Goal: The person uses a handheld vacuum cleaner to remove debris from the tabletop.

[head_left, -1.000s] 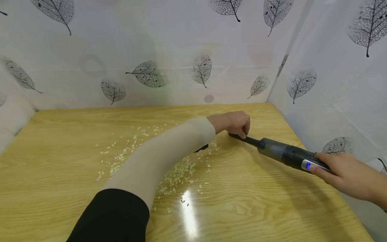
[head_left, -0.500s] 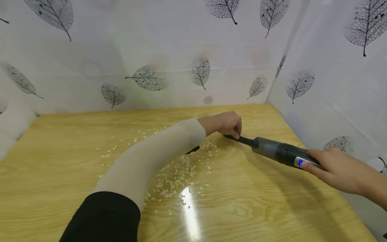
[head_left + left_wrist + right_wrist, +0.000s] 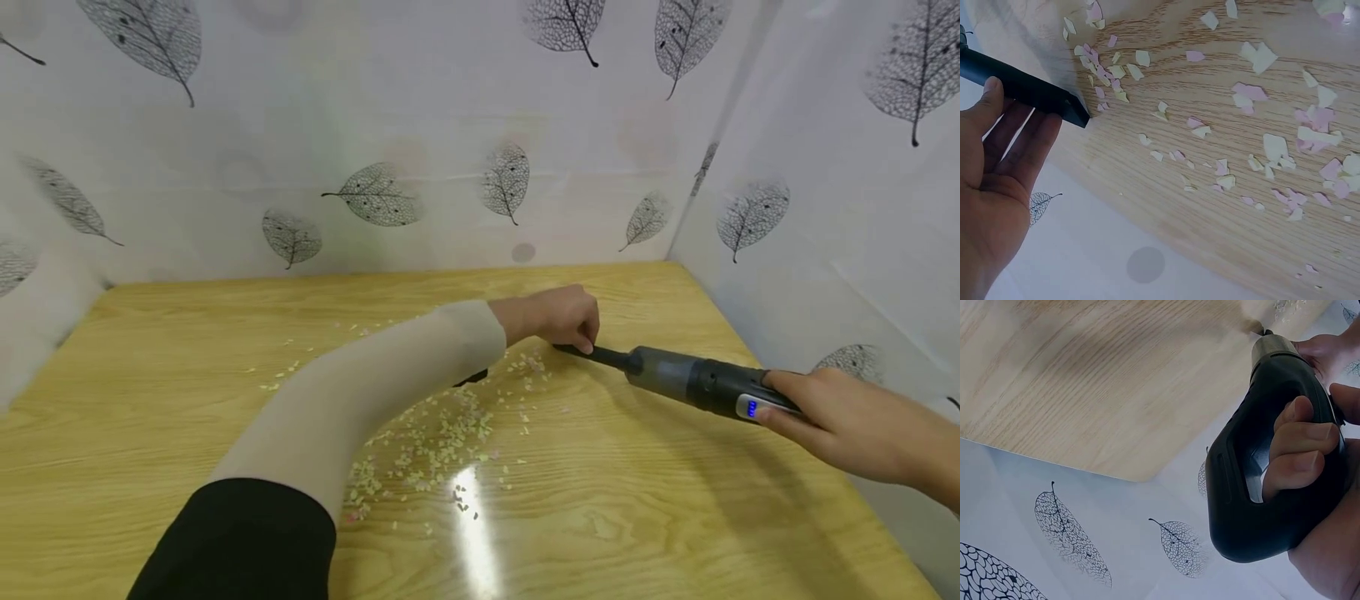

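My right hand [image 3: 855, 425] grips a dark handheld vacuum cleaner [image 3: 667, 375]. In the right wrist view its fingers [image 3: 1300, 440] curl through the loop of the handle [image 3: 1225, 494]. A small blue display [image 3: 752, 408] glows beside the thumb. My left hand [image 3: 566, 317] reaches across and holds the slim black nozzle [image 3: 603, 357]. Seen from the left wrist, thumb and fingers pinch that nozzle [image 3: 1022, 84] a little behind its slanted tip. Pale yellow and pink paper scraps [image 3: 1275, 147] lie scattered on the wooden table, some close to the tip.
The wood-grain table [image 3: 637, 517] ends at the back and right against white sheeting [image 3: 450, 100] printed with dark leaves. The light left sleeve [image 3: 360, 375] hides part of the scraps. A small black piece [image 3: 472, 377] shows beneath its cuff.
Both hands and the vacuum cleaner have shifted a little to the left, the nozzle tip coming nearer the scraps. The hold of each hand looks the same.
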Demonstrator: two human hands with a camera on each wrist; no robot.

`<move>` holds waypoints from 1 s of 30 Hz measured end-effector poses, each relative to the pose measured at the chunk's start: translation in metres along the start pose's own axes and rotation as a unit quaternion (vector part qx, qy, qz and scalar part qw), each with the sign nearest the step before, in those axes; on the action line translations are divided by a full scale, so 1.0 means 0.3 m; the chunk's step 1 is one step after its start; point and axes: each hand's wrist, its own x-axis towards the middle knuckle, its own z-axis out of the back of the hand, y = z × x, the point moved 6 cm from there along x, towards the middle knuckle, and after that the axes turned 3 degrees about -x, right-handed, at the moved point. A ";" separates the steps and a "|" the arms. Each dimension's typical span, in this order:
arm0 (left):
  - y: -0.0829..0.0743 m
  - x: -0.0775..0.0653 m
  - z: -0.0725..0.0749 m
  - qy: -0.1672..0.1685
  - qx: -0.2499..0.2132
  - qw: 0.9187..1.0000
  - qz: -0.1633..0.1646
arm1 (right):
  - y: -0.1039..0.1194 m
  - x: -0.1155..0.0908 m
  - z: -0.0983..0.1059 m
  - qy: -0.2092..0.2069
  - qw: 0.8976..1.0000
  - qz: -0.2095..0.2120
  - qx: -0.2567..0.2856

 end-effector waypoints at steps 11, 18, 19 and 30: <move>-0.008 0.001 -0.008 0.006 0.000 1.000 0.001 | -0.035 -0.011 -0.004 -0.045 0.999 0.027 -0.012; -0.020 -0.004 -0.007 0.008 -0.002 1.000 0.005 | -0.047 -0.014 -0.016 -0.044 0.999 0.028 -0.011; -0.020 -0.004 -0.007 0.009 -0.001 1.000 0.005 | -0.048 -0.013 -0.018 -0.042 0.999 0.028 -0.011; -0.017 -0.021 -0.001 0.005 0.004 1.000 0.008 | -0.060 0.005 -0.024 -0.021 0.999 0.026 -0.013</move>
